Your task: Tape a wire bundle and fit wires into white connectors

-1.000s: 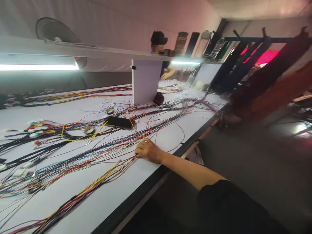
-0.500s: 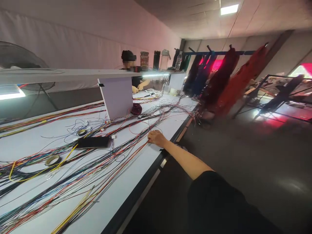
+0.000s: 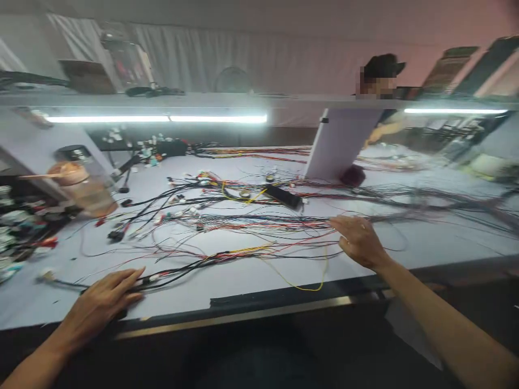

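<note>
My left hand (image 3: pixel 106 296) lies at the near left of the table, its fingers stretched out over the end of a black-sleeved wire harness (image 3: pixel 178 272). A dark part shows under its palm. Farther right, my right hand (image 3: pixel 359 242) rests with extended fingers on a long bundle of thin red, blue and black wires (image 3: pixel 259 221). Its thumb is apart from the fingertips, and some red wires pass beneath it. A loose yellow wire (image 3: pixel 310 289) loops near the front edge. Behind the bundle lies a black phone-like slab (image 3: pixel 284 197).
A pile of connectors (image 3: pixel 24 232) and a plastic jar (image 3: pixel 87 189) stand at the left. Tape rolls (image 3: pixel 245 193) lie among more harnesses. A white upright panel (image 3: pixel 338 143) supports the lit shelf (image 3: pixel 284 102). Behind it is a person wearing a dark cap (image 3: pixel 383 67).
My view has swung left from the table's right end to face its length. My left hand has come into view on the near harness. The right hand's fingers now look straighter over the wires.
</note>
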`<state>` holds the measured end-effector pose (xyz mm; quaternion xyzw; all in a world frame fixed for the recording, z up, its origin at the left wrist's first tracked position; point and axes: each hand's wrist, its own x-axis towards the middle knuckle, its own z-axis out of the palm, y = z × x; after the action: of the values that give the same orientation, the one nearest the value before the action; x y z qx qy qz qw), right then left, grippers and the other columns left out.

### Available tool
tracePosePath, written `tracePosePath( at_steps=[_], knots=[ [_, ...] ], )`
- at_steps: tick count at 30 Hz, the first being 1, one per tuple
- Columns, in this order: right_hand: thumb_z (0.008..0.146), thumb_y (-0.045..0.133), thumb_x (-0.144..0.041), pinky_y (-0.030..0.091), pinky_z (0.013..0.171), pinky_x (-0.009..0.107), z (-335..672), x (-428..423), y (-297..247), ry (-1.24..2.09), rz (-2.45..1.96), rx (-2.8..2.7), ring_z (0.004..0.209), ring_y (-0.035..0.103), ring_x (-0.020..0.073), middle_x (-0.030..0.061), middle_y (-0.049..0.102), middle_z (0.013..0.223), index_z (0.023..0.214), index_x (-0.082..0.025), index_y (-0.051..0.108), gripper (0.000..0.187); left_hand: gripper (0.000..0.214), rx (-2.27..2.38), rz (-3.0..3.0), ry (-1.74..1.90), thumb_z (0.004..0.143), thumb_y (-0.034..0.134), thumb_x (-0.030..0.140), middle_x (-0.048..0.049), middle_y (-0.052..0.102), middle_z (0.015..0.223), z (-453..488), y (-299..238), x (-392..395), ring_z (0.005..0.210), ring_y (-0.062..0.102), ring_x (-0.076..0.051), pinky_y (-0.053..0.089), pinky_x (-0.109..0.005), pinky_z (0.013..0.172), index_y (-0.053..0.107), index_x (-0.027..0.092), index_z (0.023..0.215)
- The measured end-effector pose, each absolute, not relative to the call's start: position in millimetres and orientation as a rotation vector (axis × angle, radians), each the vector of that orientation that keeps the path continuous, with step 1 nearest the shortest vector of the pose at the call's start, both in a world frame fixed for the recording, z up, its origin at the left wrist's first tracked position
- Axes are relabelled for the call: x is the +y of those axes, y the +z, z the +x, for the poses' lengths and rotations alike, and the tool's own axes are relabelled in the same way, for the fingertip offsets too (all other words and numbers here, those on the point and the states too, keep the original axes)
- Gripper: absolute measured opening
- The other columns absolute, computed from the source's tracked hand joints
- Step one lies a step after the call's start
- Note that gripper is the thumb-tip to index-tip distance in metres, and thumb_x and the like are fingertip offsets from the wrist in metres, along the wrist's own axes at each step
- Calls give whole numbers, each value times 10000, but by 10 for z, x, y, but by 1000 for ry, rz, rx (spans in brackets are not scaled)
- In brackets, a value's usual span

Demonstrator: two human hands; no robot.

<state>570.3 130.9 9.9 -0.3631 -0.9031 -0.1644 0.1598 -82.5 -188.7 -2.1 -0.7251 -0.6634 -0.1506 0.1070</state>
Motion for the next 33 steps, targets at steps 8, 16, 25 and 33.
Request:
tracePosePath(
  at_steps=[8, 16, 25, 33],
  knots=[
    [854, 409, -89, 411, 915, 538, 5604, 1663, 443, -684, -1323, -2316, 1105, 622, 334, 220, 644, 1274, 1172, -170, 706, 443, 396, -1975, -2115, -571, 926, 516, 528, -87, 718, 1111, -823, -46, -2075, 1009, 685, -253, 545, -364, 901, 720, 275, 1154],
    [975, 539, -362, 524, 949, 381, 3327, 423, 404, 6, -384, -2673, 1083, 647, 237, 81, 703, 1177, 1231, -212, 615, 306, 290, -1950, -2149, -712, 924, 587, 397, -67, 699, 1054, -749, -30, -2085, 965, 652, -228, 518, -345, 857, 712, 298, 1166],
    [998, 484, -289, 555, 733, 332, 3115, 334, -24, 378, -532, -2661, 830, 651, 197, 54, 673, 913, 985, -238, 648, 172, 254, -1942, -2176, -730, 957, 555, 291, -62, 627, 900, -520, 25, -1904, 814, 561, -168, 488, -288, 721, 711, 230, 1148],
    [961, 558, -247, 559, 709, 304, 3394, 592, -181, 389, -540, -2553, 822, 658, 180, 45, 685, 909, 1015, -270, 703, 157, 232, -1962, -2095, -716, 947, 568, 224, -36, 571, 802, -248, -32, -1790, 730, 503, -149, 459, -252, 646, 692, 205, 1143]
  ],
)
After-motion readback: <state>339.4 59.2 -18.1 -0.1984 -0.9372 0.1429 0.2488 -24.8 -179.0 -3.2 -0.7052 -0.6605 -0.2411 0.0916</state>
